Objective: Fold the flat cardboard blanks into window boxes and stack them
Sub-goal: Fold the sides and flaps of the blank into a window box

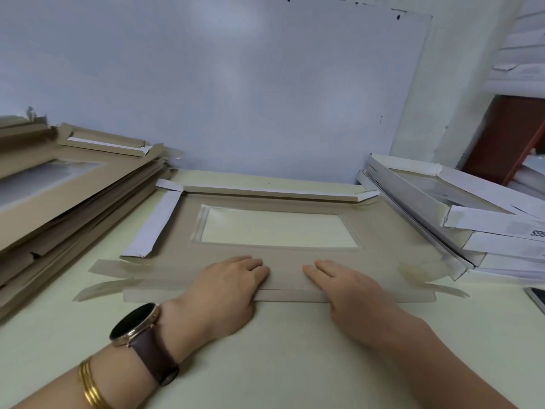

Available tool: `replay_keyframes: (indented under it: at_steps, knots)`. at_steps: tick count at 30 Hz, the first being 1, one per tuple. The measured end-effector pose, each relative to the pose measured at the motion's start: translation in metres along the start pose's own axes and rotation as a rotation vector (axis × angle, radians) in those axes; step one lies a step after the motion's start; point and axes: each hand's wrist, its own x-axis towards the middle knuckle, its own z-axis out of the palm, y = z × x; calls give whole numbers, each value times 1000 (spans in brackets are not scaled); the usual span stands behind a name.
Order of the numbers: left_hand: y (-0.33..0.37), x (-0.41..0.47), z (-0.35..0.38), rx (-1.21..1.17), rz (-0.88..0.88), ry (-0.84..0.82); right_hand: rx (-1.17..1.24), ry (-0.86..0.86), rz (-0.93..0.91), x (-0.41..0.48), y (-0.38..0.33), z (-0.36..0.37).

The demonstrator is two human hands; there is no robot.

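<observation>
A tan cardboard blank [383, 231] with a clear rectangular window [277, 228] lies flat on the pale table in front of me. Its far flap [265, 192] and left flap [153, 225] are folded up, showing white undersides. My left hand [227, 287] and my right hand [345, 287] lie side by side on the blank's near flap [289, 295], fingers straight, pressing it down. A pile of flat tan blanks [59, 196] sits at the left. Folded white window boxes [472, 214] are stacked at the right.
The table [295, 364] meets a pale blue wall [236, 84] just behind the blank. More white material is stacked on a brown shelf [513, 134] at the far right. A dark flat object [536, 299] pokes in at the right edge.
</observation>
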Motion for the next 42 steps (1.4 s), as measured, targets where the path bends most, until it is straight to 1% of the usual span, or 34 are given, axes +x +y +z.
replay_keyframes:
  at_steps: [3,8,11,18,21,24,28,33,38,42]
  knots:
    - [-4,-2,-3,8,-13,-42,-36,-4,14,-4,-8,-4]
    - [-10,-5,-7,32,-53,-24,-63,7,65,-8,-22,-4]
    - [-13,-7,-9,31,-51,-44,-44,21,33,-9,-22,-3]
    - [-14,-13,-18,-7,-36,-101,104,49,-54,-22,-4,-9]
    - [-17,-19,-23,-35,-9,-120,98,60,-47,-22,3,-12]
    - [-25,-21,-31,-62,10,-145,102,27,-32,-18,6,-17]
    - [-35,-18,-43,-43,7,-190,42,11,-37,-11,11,-25]
    - [-49,-17,-57,15,-116,-248,30,13,-12,-7,16,-32]
    - [-70,-26,-64,103,-312,-391,3,52,-9,-8,16,-31]
    - [-83,-34,-67,49,-374,-464,23,63,-14,-11,15,-30]
